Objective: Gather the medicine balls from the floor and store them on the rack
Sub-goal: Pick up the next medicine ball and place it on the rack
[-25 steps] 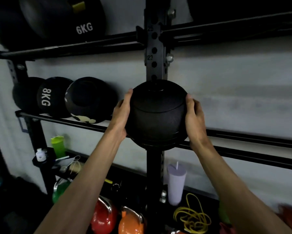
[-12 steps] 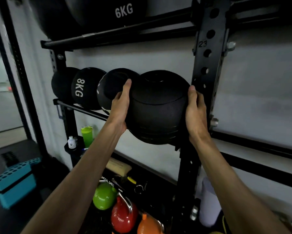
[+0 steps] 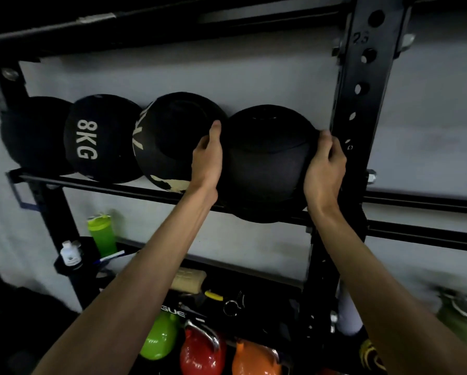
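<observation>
Step in hand: seating medicine ball (image 3: pixel 267 163) on rack rails (image 3: pixel 118 186), touching worn ball (image 3: pixel 170 147) at left, just beside upright (image 3: pixel 367 104).
Left hand (image 3: pixel 206 161), right hand (image 3: pixel 325 169): fingers wrapped round ball's sides, gripping.
Next, by judgement: check steady seat, release both hands.

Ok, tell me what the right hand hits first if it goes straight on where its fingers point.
Probably the grey wall behind the rack: the right hand points up and away along the medicine ball. The black upright stands close beside it and might be brushed; depth is unclear.
</observation>
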`<action>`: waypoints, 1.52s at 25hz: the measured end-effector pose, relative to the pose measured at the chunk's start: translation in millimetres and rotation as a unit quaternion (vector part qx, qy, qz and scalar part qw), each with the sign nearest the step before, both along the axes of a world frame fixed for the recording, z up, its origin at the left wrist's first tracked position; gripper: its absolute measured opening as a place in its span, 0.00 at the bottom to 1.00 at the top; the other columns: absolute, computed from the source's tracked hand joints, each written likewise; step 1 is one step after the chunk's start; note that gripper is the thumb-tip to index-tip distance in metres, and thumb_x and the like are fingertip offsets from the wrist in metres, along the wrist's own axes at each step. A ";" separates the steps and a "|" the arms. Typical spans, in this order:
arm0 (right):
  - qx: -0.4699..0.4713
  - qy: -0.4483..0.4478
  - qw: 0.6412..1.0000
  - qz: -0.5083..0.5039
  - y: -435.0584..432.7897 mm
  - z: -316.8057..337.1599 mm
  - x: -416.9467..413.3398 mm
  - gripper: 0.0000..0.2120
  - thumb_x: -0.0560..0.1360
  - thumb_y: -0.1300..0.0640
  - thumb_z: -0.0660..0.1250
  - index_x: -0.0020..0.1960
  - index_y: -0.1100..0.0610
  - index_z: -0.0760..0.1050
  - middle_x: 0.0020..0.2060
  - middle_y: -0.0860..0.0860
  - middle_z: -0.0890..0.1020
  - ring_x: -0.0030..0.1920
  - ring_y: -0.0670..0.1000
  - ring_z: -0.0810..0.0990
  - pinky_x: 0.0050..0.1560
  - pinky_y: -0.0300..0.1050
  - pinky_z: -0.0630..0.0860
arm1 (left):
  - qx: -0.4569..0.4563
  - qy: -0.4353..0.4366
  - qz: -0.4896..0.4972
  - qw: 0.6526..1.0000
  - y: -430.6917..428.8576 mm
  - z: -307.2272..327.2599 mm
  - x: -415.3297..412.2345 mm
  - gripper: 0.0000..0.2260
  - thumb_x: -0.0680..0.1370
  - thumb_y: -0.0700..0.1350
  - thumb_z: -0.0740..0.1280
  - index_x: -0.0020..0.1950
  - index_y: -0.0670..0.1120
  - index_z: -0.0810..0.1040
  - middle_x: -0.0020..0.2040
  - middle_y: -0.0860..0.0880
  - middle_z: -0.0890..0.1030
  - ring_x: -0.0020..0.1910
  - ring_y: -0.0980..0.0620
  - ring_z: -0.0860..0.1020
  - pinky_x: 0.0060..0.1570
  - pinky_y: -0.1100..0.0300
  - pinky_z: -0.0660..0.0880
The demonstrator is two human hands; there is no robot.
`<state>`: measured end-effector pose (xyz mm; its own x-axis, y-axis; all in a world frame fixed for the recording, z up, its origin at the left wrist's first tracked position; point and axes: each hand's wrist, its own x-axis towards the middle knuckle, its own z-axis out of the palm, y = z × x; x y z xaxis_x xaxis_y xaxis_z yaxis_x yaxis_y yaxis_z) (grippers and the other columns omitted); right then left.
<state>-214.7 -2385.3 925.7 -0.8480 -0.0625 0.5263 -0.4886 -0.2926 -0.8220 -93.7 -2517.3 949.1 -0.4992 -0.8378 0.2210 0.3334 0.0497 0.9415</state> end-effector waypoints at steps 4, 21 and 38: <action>-0.062 0.120 0.989 -0.050 -0.6 -8.0 7.7 0.16 0.80 0.56 0.59 0.63 0.58 0.78 0.58 0.51 0.81 0.59 0.41 0.76 0.63 0.36 0.71 | -0.183 0.043 0.122 0.975 6.1 -14.3 -10.9 0.18 0.79 0.57 0.61 0.64 0.52 0.80 0.63 0.50 0.75 0.65 0.51 0.73 0.69 0.56 0.67; 0.217 0.190 0.953 -0.097 -64.1 19.9 -53.0 0.20 0.82 0.48 0.57 0.67 0.55 0.77 0.63 0.51 0.80 0.66 0.50 0.75 0.68 0.45 0.71 | -0.426 0.057 0.097 0.898 -67.3 -10.0 -92.8 0.12 0.79 0.44 0.63 0.57 0.44 0.84 0.54 0.50 0.85 0.55 0.57 0.81 0.60 0.66 0.74; 0.385 0.227 0.879 -0.168 87.5 -41.5 1.9 0.16 0.77 0.56 0.61 0.62 0.59 0.78 0.57 0.59 0.80 0.59 0.62 0.76 0.60 0.53 0.75 | -0.644 -0.028 0.110 0.757 74.1 -56.2 -62.3 0.11 0.75 0.41 0.60 0.53 0.45 0.79 0.52 0.45 0.79 0.50 0.42 0.77 0.51 0.48 0.73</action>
